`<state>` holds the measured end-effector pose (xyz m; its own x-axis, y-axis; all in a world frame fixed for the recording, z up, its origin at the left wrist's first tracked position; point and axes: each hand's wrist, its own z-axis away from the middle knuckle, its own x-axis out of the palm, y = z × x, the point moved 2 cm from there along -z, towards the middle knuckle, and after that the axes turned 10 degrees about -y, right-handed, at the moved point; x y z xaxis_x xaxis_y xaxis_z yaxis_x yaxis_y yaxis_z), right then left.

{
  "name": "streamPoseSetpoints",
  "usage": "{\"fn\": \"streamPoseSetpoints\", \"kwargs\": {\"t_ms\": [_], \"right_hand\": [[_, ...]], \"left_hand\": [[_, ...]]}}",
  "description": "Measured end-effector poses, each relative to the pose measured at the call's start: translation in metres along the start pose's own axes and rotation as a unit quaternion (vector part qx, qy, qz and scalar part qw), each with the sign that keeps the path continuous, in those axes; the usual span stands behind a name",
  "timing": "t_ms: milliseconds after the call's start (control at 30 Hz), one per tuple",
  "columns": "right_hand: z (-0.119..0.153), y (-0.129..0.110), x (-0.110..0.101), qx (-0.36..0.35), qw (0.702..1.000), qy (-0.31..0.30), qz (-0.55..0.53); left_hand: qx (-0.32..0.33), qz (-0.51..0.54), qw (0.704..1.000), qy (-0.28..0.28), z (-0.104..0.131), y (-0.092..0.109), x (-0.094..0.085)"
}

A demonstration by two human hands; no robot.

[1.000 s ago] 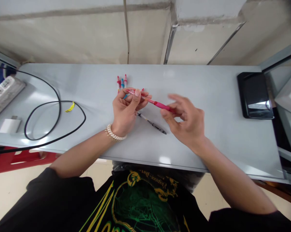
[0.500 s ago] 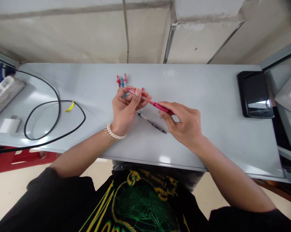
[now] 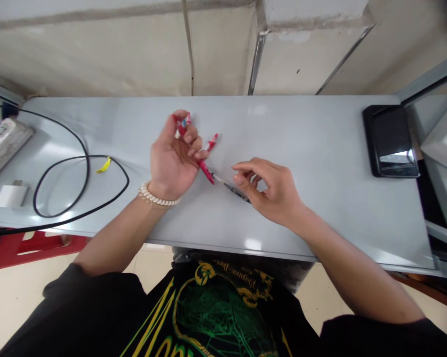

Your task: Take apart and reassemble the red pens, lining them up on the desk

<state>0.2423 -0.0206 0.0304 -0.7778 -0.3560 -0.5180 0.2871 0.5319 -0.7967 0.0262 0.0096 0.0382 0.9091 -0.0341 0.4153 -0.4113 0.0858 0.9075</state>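
Palm up, my left hand [image 3: 176,161] is over the table with its fingers curled around a pink pen [image 3: 206,171]. The grip end of the pen sticks out below the fingers, while its middle is hidden behind them. Red and blue pen ends [image 3: 182,125] show around the thumb and fingertips. Just right of these fingers lies a red pen [image 3: 212,142]. My right hand [image 3: 270,191] is open and holds nothing, thumb and fingers slightly apart. It hovers by a black-and-clear pen [image 3: 231,188] on the table, covering part of its lower end.
A black cable [image 3: 80,210] with a yellow tag [image 3: 103,165] loops across the left side. Beyond it are a white charger [image 3: 11,195] and a power strip [image 3: 0,141]. On the right lies a black tablet-like device [image 3: 392,144]. The wall [image 3: 115,59] borders the table's far edge.
My right hand has let go of the pink pen. My left hand has moved left and turned palm up, and the pen now points down beside its fingers.
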Motion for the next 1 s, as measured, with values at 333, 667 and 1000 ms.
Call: {"fn": "streamPoseSetpoints", "kwargs": {"t_ms": [333,667,1000], "right_hand": [[0.002,0.009,0.004,-0.026,0.996,-0.02,0.079],[0.002,0.012,0.005,-0.002,0.99,-0.071,0.121],[0.002,0.012,0.006,-0.015,0.978,-0.127,0.164]], "left_hand": [[0.033,0.062,0.996,0.048,-0.016,0.015,-0.035],[0.039,0.054,0.997,0.048,-0.021,0.018,-0.063],[0.081,0.044,0.994,0.057,-0.024,0.016,-0.05]]}}
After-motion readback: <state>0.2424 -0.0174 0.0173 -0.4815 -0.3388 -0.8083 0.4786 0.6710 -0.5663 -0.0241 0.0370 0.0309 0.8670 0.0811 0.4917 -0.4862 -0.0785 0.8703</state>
